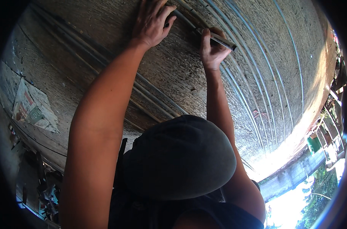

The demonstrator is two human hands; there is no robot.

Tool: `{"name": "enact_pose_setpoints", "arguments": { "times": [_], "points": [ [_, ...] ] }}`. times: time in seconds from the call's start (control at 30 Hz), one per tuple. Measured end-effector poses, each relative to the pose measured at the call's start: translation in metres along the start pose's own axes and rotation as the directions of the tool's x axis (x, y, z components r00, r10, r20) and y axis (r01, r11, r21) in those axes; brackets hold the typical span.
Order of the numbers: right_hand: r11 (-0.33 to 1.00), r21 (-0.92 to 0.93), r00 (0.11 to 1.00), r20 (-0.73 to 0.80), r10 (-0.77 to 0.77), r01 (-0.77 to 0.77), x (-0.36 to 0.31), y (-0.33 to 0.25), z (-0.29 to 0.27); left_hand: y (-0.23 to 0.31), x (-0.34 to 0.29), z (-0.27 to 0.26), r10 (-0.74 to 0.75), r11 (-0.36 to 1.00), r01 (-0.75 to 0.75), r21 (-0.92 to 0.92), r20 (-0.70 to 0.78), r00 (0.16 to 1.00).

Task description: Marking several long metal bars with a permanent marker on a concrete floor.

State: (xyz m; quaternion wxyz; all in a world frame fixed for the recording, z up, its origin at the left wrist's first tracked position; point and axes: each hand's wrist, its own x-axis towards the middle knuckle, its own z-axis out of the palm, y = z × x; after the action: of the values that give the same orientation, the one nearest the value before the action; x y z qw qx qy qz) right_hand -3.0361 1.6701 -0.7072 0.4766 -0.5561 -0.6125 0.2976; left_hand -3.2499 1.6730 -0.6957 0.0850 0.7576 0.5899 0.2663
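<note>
My right hand grips a marker pen with a pale barrel and a black end. The pen's other end points left, at a thin metal rod running between my two hands; whether it touches cannot be made out. My left hand rests by the rod's upper part, fingers bent and partly cut off by the top edge. Between its thumb and forefinger shows a small black cap-like piece.
Several long thin rods lie to the right on the rough concrete floor. More rods cross at left. A crumpled printed sheet lies far left. A dark cap covers the lower middle. Clutter lines the right edge.
</note>
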Motion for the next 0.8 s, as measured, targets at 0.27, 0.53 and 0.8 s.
{"name": "enact_pose_setpoints", "arguments": {
  "times": [0.27, 0.53, 0.8],
  "points": [
    [0.997, 0.071, 1.0, 0.017, 0.022, -0.023, -0.002, 0.003, -0.002, 0.002, 0.001, 0.0, 0.025, 0.999, -0.025, 0.031, -0.001, 1.0],
    [0.997, -0.059, 0.991, 0.129, -0.046, 0.054, -0.004, -0.004, -0.002, 0.001, -0.003, -0.004, 0.001, 0.999, -0.002, 0.049, 0.009, 1.0],
    [0.998, -0.053, 1.0, -0.015, -0.023, 0.022, -0.015, -0.015, -0.036, -0.009, -0.01, 0.02, -0.023, 0.985, 0.023, 0.171, 0.001, 1.0]
  ]
}}
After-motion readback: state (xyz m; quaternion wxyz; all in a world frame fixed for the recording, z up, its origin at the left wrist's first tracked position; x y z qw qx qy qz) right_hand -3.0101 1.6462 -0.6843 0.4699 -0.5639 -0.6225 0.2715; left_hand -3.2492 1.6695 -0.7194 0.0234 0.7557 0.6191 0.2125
